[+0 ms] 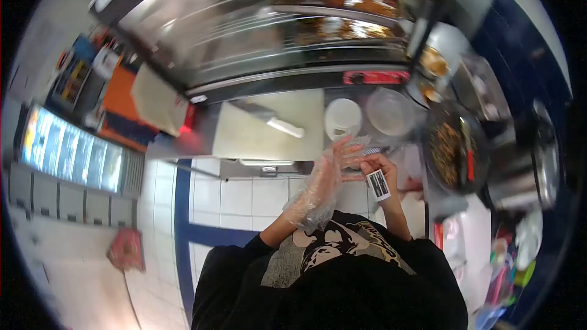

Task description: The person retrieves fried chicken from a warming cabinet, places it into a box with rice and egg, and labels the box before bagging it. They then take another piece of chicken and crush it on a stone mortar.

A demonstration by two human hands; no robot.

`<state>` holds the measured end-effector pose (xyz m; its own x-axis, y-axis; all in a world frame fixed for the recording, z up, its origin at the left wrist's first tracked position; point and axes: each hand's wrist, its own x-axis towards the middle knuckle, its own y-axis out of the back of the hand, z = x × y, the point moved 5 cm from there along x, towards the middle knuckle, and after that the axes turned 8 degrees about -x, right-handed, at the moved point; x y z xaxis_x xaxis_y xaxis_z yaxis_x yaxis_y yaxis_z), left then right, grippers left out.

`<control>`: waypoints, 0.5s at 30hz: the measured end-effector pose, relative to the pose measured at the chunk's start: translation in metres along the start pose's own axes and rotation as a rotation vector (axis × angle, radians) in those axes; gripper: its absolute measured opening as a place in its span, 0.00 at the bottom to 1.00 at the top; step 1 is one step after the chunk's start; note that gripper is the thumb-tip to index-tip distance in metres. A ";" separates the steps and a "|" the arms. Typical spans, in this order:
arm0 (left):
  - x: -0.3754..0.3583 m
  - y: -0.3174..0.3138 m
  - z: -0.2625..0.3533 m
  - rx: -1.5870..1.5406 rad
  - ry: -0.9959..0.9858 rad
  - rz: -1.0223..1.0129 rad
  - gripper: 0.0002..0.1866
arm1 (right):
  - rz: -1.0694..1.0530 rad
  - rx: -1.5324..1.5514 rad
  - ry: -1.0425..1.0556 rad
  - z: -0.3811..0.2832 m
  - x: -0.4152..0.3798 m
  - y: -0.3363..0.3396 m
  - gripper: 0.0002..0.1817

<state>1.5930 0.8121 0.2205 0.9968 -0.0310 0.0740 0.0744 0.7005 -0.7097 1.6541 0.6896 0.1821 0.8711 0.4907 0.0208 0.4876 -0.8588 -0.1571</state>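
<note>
Well, nearest is the L hand [328, 174] w/ a clear plastic glove [313, 212] on it, past the front edge of the counter [205, 126]. Its fingers are spread wide & it holds nothing I can see. The glove is loose & crinkly, prob b/c it's a big thin one.

The R hand [389, 170] is close by, fingers bent in narrow by the glove's finger ends. A small white & black card [378, 185] is at the R hand. Both hands are up in front of the tummy, prob so it's easy to see them.

Farther up, a cutting board [244, 142] lies along the counter's front edge. A knife [285, 127] is flat on it, maybe so it can't roll off. A white tub [343, 116] & a clear bowl [389, 112] sit R of the board, prob to be easy to reach. A dark pan [449, 113] of food is by the R edge, w/ a red-handled tool [470, 165] in it. Way back is a glass case [232, 33] w/ food trays.

Hard to see: can't tell if the R fingertips pinch the glove or the card. Card words are too tiny. The glove's finger ends are blurry.
</note>
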 end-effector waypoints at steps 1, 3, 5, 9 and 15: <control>-0.002 0.010 0.004 0.037 -0.032 0.056 0.47 | -0.044 -0.073 -0.022 0.001 0.011 -0.011 0.05; -0.010 0.035 0.021 0.045 -0.103 0.138 0.47 | -0.147 -0.084 -0.079 0.015 0.036 -0.038 0.03; -0.022 0.047 0.036 -0.028 -0.170 0.147 0.46 | -0.191 -0.099 0.032 0.030 0.062 -0.056 0.03; -0.049 0.064 0.039 -0.130 -0.316 0.142 0.43 | -0.394 -0.204 0.078 0.031 0.094 -0.103 0.02; -0.095 0.059 0.037 -0.179 -0.524 0.287 0.44 | -0.770 -0.085 -0.071 0.163 0.184 -0.132 0.04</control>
<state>1.5013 0.8828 0.1974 0.8341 0.5264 0.1649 -0.1449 0.4975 -0.8552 1.7398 0.9173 0.0459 0.2806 0.9594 0.0291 0.9591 -0.2791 -0.0475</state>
